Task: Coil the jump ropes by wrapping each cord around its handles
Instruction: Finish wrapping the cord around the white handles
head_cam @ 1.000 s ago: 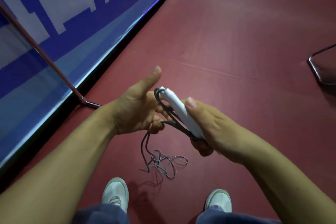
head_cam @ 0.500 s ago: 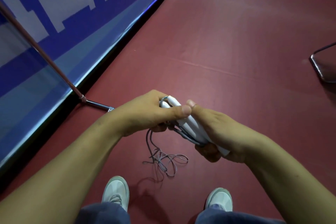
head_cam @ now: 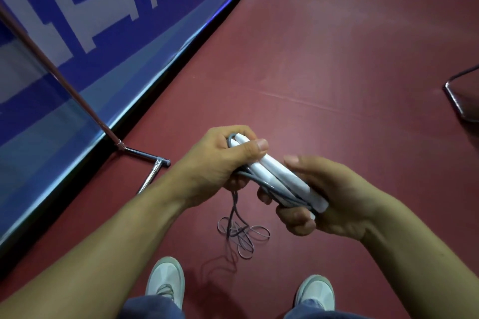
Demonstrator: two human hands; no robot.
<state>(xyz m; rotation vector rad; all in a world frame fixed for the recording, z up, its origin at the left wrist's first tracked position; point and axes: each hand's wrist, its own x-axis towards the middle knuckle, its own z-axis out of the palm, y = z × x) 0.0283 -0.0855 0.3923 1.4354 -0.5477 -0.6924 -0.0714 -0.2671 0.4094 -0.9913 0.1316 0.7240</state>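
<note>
Two white jump rope handles lie side by side, held between both hands at waist height. My left hand grips their far end, thumb pressed across the top, with the grey cord looped under its fingers. My right hand holds the near end, fingers curled beneath and thumb raised above. Several turns of grey cord run along the handles. The loose part of the grey cord hangs from my left hand and lies in tangled loops on the floor.
The floor is dark red. A blue and white banner barrier runs along the left, with its chrome support foot on the floor. A dark metal frame sits at the right edge. My two white shoes stand below.
My left hand went from open with thumb up to closed over the far end of the handles, carrying the cord round them. The right thumb lifted off the handles.
</note>
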